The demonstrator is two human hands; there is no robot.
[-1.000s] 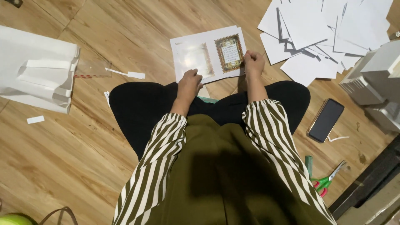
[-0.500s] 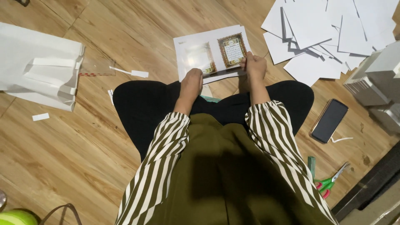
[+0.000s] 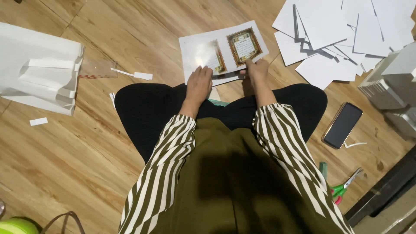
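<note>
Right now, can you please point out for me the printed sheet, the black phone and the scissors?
printed sheet (image 3: 223, 50): head view, point on its white middle, between the two framed prints.
black phone (image 3: 342, 125): head view, point on the middle of its dark screen.
scissors (image 3: 344, 187): head view, point near the blades' pivot.

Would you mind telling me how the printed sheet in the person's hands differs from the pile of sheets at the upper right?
The printed sheet shows two ornate framed panels; the pile of sheets looks blank white. The printed sheet is single and held at its near edge by the left hand and right hand; the pile lies untouched, scattered and overlapping. Both are white paper above the wooden floor.
</note>
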